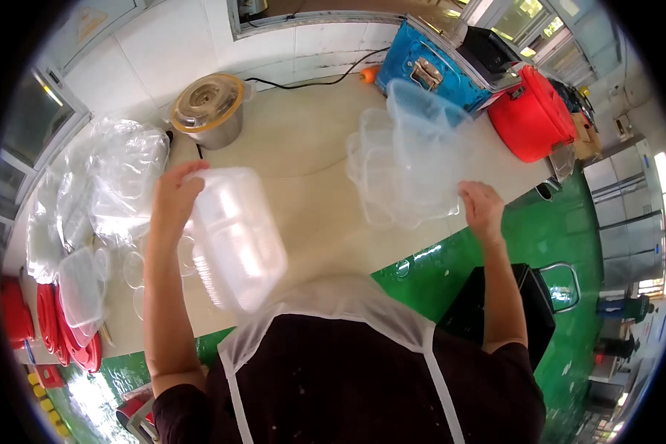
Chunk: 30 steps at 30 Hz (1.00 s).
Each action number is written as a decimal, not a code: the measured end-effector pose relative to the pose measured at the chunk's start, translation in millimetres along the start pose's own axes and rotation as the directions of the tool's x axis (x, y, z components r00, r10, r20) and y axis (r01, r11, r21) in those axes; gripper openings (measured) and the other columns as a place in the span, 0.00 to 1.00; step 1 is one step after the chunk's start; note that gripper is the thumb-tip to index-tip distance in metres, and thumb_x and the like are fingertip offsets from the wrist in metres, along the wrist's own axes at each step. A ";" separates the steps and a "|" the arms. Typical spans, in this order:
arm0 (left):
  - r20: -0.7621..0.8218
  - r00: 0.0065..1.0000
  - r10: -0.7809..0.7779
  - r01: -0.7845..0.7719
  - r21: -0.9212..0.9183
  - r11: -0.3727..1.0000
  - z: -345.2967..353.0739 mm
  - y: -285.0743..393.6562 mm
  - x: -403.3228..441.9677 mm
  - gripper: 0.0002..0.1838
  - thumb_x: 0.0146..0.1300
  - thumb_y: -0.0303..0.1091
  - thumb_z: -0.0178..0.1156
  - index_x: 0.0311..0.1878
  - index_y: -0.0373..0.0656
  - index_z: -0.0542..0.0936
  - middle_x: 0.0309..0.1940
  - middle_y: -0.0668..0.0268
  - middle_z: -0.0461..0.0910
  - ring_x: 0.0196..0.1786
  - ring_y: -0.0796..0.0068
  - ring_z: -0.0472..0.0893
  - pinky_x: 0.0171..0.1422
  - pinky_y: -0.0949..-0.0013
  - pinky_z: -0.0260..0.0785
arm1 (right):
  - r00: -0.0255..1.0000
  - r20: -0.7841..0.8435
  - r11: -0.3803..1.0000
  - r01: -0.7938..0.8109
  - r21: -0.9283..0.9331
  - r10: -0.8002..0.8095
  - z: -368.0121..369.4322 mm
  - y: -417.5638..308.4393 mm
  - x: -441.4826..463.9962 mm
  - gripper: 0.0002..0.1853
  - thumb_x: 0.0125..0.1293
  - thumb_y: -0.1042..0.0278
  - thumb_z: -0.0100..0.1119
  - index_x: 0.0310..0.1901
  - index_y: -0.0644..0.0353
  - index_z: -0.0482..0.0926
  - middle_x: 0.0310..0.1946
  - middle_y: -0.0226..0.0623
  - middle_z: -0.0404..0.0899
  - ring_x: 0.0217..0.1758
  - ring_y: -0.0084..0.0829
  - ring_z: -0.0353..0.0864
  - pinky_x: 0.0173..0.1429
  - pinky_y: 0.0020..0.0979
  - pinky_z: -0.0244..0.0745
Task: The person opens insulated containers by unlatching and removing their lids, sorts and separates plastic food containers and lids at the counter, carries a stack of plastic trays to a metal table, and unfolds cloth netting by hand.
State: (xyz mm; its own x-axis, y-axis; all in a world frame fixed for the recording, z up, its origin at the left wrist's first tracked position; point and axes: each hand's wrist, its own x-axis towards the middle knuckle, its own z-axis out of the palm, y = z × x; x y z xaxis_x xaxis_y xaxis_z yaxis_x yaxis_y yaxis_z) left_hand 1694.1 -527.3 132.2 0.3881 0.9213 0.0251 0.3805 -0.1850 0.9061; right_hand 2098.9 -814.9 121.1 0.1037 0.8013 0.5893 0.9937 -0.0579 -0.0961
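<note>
My left hand grips the upper left edge of a stack of clear plastic food containers, whose ribbed sides show at the lower left. On the right, my right hand is closed at the edge of a clear plastic tray, tilted and smeared by motion. Its fingertips are partly hidden. Other thin clear trays lie overlapping beneath and left of it on the table. Their exact outlines are hard to separate.
Plastic-wrapped goods fill the table's left side, with red lids below. A lidded metal pot stands at the back. A blue box and red bucket are at back right. A black bin stands on the green floor.
</note>
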 end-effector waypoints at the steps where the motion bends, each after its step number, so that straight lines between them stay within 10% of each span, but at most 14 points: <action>1: 0.033 0.999 0.023 -0.024 0.041 0.999 4.3 3.7 1.8 0.17 0.51 0.29 0.53 0.44 0.36 0.80 0.27 0.66 0.78 0.27 0.81 0.74 0.33 0.76 0.66 | 1.000 0.023 1.000 0.012 0.002 -0.012 7.7 2.5 -7.3 0.05 0.52 0.77 0.58 0.32 0.58 0.79 0.29 0.40 0.79 0.33 0.43 0.78 0.40 0.37 0.72; 6: 0.145 0.987 0.062 -0.088 0.187 0.978 22.9 11.8 12.2 0.16 0.54 0.37 0.56 0.42 0.38 0.82 0.22 0.65 0.77 0.26 0.81 0.73 0.33 0.73 0.66 | 0.972 0.223 0.985 0.111 -0.134 -0.079 22.7 -12.4 -14.8 0.15 0.51 0.76 0.60 0.43 0.57 0.76 0.40 0.39 0.78 0.44 0.43 0.77 0.46 0.39 0.71; 11: 0.146 0.988 -0.056 0.005 0.332 0.943 45.3 15.4 25.6 0.17 0.55 0.46 0.55 0.40 0.47 0.84 0.22 0.63 0.78 0.29 0.68 0.76 0.39 0.66 0.68 | 0.998 0.064 0.922 -0.021 0.387 -0.004 38.1 -110.6 24.3 0.18 0.50 0.74 0.61 0.46 0.56 0.75 0.44 0.42 0.76 0.47 0.45 0.75 0.49 0.39 0.71; 14: 0.172 0.971 -0.164 0.072 0.443 0.894 62.8 19.8 34.8 0.18 0.55 0.48 0.55 0.39 0.45 0.83 0.25 0.63 0.79 0.33 0.70 0.77 0.42 0.68 0.68 | 0.842 0.539 0.437 -0.478 0.762 -0.016 93.7 -186.2 39.2 0.12 0.65 0.66 0.53 0.45 0.64 0.74 0.40 0.35 0.78 0.39 0.26 0.77 0.43 0.29 0.73; 17: 0.162 0.975 -0.151 0.058 0.473 0.879 64.5 30.2 33.5 0.20 0.57 0.49 0.55 0.39 0.40 0.82 0.28 0.62 0.79 0.37 0.74 0.76 0.43 0.70 0.67 | 0.571 0.788 -0.039 -0.814 0.579 -0.229 100.7 -240.2 70.6 0.13 0.68 0.61 0.49 0.43 0.62 0.76 0.36 0.31 0.77 0.35 0.22 0.77 0.38 0.24 0.73; 19: 0.207 0.963 -0.170 0.061 0.450 0.891 59.6 21.7 35.3 0.21 0.56 0.52 0.51 0.41 0.47 0.83 0.34 0.59 0.81 0.40 0.63 0.79 0.47 0.67 0.69 | 0.552 0.794 -0.037 -0.826 0.562 -0.256 106.2 -248.5 75.0 0.14 0.69 0.60 0.48 0.43 0.63 0.75 0.34 0.31 0.77 0.33 0.22 0.76 0.37 0.24 0.73; 22: 0.339 0.935 -0.100 0.076 0.083 0.994 55.4 1.9 20.2 0.20 0.60 0.48 0.55 0.46 0.42 0.80 0.40 0.62 0.80 0.43 0.73 0.76 0.51 0.69 0.66 | 0.530 0.799 -0.072 -0.843 0.534 -0.283 114.2 -248.1 67.6 0.14 0.70 0.61 0.47 0.42 0.64 0.75 0.32 0.32 0.76 0.31 0.21 0.75 0.37 0.25 0.73; 30: 0.213 0.970 0.117 -0.155 0.169 0.973 50.6 -4.9 -0.5 0.24 0.54 0.51 0.61 0.49 0.45 0.79 0.45 0.59 0.78 0.50 0.65 0.76 0.55 0.65 0.66 | 0.629 0.756 -0.147 -0.777 0.612 -0.183 109.0 -255.6 57.0 0.12 0.70 0.66 0.43 0.34 0.64 0.73 0.25 0.32 0.74 0.25 0.22 0.73 0.33 0.25 0.72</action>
State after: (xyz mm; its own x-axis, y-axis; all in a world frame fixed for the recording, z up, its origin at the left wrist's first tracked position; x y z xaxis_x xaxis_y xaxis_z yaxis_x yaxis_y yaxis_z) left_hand 1734.6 -544.2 106.3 0.5998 0.7991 0.0407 0.4521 -0.3805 0.8068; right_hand 1846.1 -689.6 91.9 -0.1488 0.9645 -0.2180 -0.2527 -0.2502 -0.9346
